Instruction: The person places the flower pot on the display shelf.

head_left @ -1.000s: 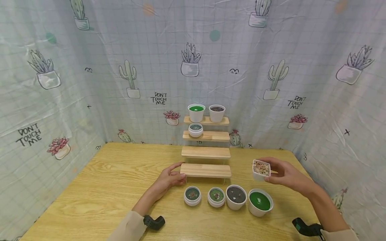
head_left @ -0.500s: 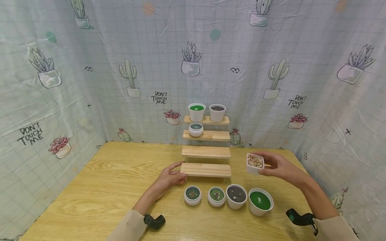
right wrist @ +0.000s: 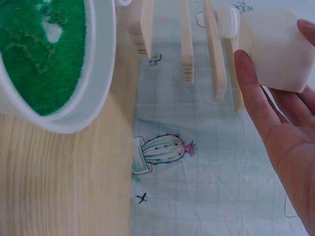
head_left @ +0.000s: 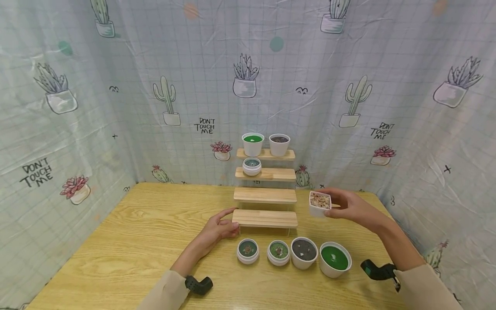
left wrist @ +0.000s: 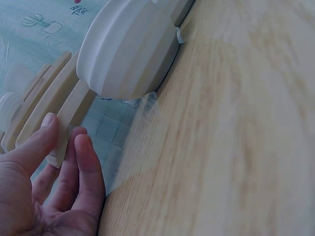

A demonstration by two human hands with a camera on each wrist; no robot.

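My right hand [head_left: 354,209] holds a small square white pot [head_left: 318,210] in the air, right of the stepped wooden display stand [head_left: 265,196]. Tan and reddish chips fill this pot; the right wrist view shows its plain white side [right wrist: 278,49] between thumb and fingers. At the stand's lowest step, my left hand [head_left: 218,230] grips the left end, thumb and fingers on either side of the plank [left wrist: 74,105]. On the top step are a green-filled white pot [head_left: 253,145] and a dark-filled one [head_left: 279,145]. Below them, a small round pot [head_left: 252,167] sits on the second step's left.
In front of the stand, a row of round white pots stands on the wooden table [head_left: 155,232]: two small ones [head_left: 248,251] [head_left: 278,253], a dark-filled one [head_left: 304,253] and a larger green-filled one [head_left: 335,260]. A cactus-print curtain [head_left: 193,163] hangs behind and at both sides.
My right hand has carried the square pot left and slightly away from me, nearer the stand. My left hand has stayed on the lowest step; the other pots have not moved.
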